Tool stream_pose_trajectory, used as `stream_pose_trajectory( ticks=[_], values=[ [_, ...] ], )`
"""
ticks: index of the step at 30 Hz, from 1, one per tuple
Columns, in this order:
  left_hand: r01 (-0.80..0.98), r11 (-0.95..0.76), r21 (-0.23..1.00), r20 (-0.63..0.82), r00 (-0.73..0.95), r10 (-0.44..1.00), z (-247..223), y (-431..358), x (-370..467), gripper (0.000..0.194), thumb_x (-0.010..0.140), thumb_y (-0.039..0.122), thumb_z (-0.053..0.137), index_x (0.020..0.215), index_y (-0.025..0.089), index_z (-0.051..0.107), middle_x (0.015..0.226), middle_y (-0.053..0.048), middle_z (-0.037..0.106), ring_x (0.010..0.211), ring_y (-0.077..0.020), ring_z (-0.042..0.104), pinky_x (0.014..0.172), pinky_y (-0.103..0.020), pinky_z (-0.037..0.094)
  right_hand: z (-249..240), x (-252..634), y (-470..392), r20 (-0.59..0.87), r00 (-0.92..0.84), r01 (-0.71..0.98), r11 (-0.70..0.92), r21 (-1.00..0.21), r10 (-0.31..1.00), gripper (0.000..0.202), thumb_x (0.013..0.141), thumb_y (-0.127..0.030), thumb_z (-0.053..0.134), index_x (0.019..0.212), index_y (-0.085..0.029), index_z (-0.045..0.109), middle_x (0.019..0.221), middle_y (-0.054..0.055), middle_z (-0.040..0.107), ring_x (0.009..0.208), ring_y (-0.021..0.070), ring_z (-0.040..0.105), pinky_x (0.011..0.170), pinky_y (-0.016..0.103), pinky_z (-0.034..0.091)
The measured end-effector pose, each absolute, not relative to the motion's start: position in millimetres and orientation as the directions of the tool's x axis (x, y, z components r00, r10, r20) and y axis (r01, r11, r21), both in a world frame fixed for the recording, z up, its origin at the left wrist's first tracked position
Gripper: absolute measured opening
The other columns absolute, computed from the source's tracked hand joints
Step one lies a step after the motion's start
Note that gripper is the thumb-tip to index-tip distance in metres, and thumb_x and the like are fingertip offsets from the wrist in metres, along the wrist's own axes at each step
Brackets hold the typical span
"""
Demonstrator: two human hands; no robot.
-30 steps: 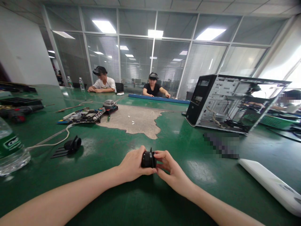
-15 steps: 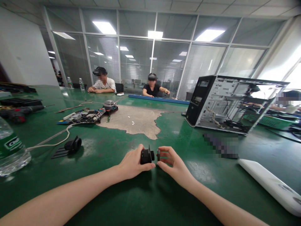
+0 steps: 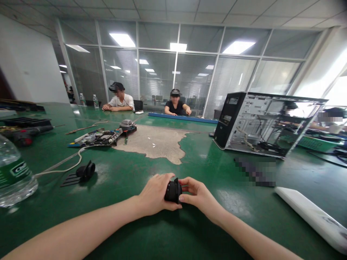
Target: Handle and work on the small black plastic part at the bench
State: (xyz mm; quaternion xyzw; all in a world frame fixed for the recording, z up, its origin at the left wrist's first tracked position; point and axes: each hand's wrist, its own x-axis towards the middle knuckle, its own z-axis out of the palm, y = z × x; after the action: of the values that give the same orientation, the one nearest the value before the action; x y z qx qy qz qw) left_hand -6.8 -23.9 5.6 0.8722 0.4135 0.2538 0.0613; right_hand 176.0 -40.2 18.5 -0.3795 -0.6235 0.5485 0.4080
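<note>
My left hand (image 3: 157,193) is wrapped around a short black cylindrical fitting (image 3: 171,191), with a raised flange near its right end. Meeting it from the right is my right hand (image 3: 196,193), thumb and fingertips closed at the fitting's right end. The thin dark ring that showed between the right fingers earlier is now mostly hidden by them and the flange. Both hands are just above the green tabletop (image 3: 130,238). To the left lies another black fitting (image 3: 86,171) with flat prongs.
At left are a water bottle (image 3: 16,177), a power drill (image 3: 28,133), a white cable (image 3: 80,157) and a circuit board (image 3: 96,138). On the right stand an open computer case (image 3: 230,119) and a white slab-like object (image 3: 309,216). Two people sit across the table.
My right hand has moved left and brought the ring against the fitting's end, closing the gap between them. The camera view has tilted slightly upward.
</note>
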Motion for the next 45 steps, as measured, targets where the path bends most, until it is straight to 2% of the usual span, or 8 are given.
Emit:
stream_pose_trajectory(
  ticks=[3, 6, 11, 16, 20, 26, 32, 45],
  values=[
    [0.65, -0.684, 0.332, 0.404, 0.557, 0.725, 5, -22, -8, 0.083, 0.057, 0.055, 0.067, 0.124, 0.023, 0.03, 0.11, -0.007, 0.054, 0.098, -0.0253, 0.051, 0.086, -0.039, 0.035, 18, 175, -40, 0.121, -0.382, 0.02, 0.139, -0.99, 0.916, 0.04, 0.057, -0.029, 0.075, 0.091, -0.017, 0.057, 0.093, 0.005, 0.064, 0.091, 0.0211, 0.06, 0.084, 0.039, 0.046],
    [0.649, -0.687, 0.327, 0.404, 0.561, 0.723, 6, -20, -7, 0.078, 0.057, 0.054, 0.067, 0.123, 0.026, 0.034, 0.105, -0.004, 0.054, 0.095, -0.0239, 0.051, 0.084, -0.037, 0.035, 18, 174, -40, 0.132, -0.383, 0.017, 0.15, -0.989, 0.914, 0.039, 0.058, -0.03, 0.075, 0.091, -0.018, 0.057, 0.094, 0.005, 0.063, 0.094, 0.022, 0.059, 0.087, 0.04, 0.045],
    [0.656, -0.705, 0.268, 0.42, 0.579, 0.699, 9, -12, -5, 0.071, 0.056, 0.049, 0.069, 0.116, 0.024, 0.041, 0.099, -0.003, 0.053, 0.091, -0.0226, 0.049, 0.081, -0.035, 0.031, 18, 171, -39, 0.152, -0.356, -0.005, 0.161, -0.987, 0.922, 0.039, 0.058, -0.03, 0.075, 0.09, -0.019, 0.056, 0.096, 0.005, 0.06, 0.097, 0.0211, 0.057, 0.089, 0.04, 0.044],
    [0.65, -0.742, 0.165, 0.469, 0.61, 0.638, 9, -7, -4, 0.067, 0.057, 0.045, 0.069, 0.114, 0.022, 0.042, 0.106, -0.005, 0.054, 0.096, -0.0237, 0.048, 0.091, -0.041, 0.022, 15, 171, -37, 0.196, -0.322, 0.026, 0.216, -0.976, 0.926, 0.026, 0.071, -0.032, 0.064, 0.091, -0.018, 0.055, 0.096, 0.005, 0.06, 0.095, 0.02, 0.056, 0.09, 0.039, 0.042],
    [0.597, -0.793, 0.122, 0.514, 0.645, 0.565, 9, -8, -5, 0.064, 0.062, 0.04, 0.068, 0.116, 0.021, 0.039, 0.113, -0.005, 0.053, 0.104, -0.0228, 0.047, 0.101, -0.042, 0.011, 13, 171, -38, 0.219, -0.318, 0.024, 0.239, -0.971, 0.922, 0.024, 0.073, -0.034, 0.062, 0.089, -0.018, 0.055, 0.094, 0.004, 0.06, 0.093, 0.0203, 0.056, 0.087, 0.038, 0.042],
    [0.585, -0.79, 0.185, 0.505, 0.633, 0.587, 8, -9, -3, 0.063, 0.058, 0.034, 0.069, 0.112, 0.02, 0.039, 0.11, -0.005, 0.052, 0.099, -0.0227, 0.047, 0.088, -0.034, 0.03, 11, 170, -35, 0.214, -0.308, 0.066, 0.245, -0.967, 0.927, 0.03, 0.071, -0.035, 0.064, 0.093, -0.018, 0.053, 0.099, 0.006, 0.058, 0.095, 0.0211, 0.056, 0.086, 0.038, 0.042],
    [0.6, -0.768, 0.223, 0.521, 0.593, 0.615, 3, -9, 1, 0.059, 0.055, 0.024, 0.066, 0.108, 0.019, 0.04, 0.101, -0.004, 0.052, 0.094, -0.023, 0.047, 0.081, -0.035, 0.031, 6, 172, -34, 0.219, -0.352, 0.053, 0.253, -0.966, 0.91, 0.031, 0.068, -0.035, 0.066, 0.089, -0.02, 0.05, 0.094, 0.003, 0.057, 0.095, 0.0197, 0.056, 0.081, 0.035, 0.047],
    [0.584, -0.785, 0.208, 0.498, 0.627, 0.599, 9, -10, 0, 0.056, 0.058, 0.027, 0.064, 0.109, 0.02, 0.04, 0.103, -0.004, 0.052, 0.093, -0.0233, 0.045, 0.081, -0.035, 0.031, 0, 172, -29, 0.199, -0.334, 0.061, 0.232, -0.971, 0.921, 0.031, 0.071, -0.039, 0.062, 0.091, -0.02, 0.048, 0.092, 0.003, 0.056, 0.086, 0.0177, 0.056, 0.077, 0.035, 0.047]
  ],
)
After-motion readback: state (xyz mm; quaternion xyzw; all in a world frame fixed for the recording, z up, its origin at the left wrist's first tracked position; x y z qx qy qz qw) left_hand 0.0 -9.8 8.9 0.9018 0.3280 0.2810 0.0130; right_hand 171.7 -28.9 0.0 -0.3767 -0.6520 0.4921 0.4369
